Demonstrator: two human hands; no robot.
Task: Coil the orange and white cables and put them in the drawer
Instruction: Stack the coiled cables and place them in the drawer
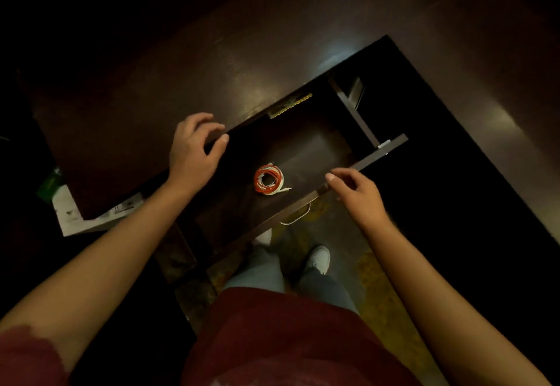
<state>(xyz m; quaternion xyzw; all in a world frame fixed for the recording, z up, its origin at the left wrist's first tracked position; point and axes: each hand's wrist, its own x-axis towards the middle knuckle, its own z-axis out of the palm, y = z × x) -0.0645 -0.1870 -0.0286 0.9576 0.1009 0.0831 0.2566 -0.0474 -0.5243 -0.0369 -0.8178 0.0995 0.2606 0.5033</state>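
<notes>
My coiled orange and white cables [268, 180] lie in the open drawer [306, 143]; left hand [194, 149] and right hand [357, 193] hover empty, fingers apart.

Both bare forearms reach forward, well apart. The left hand [194, 146] hangs palm down with its fingers loosely curled, gripping nothing. The right hand [359, 194] sits nearer the body, fingers [336, 177] extended toward the left hand, likewise holding nothing.

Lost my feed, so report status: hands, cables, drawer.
Left hand open, empty, at desk edge. Right hand empty at drawer front. Cables coiled, lying inside open drawer. Nothing blocking.
</notes>
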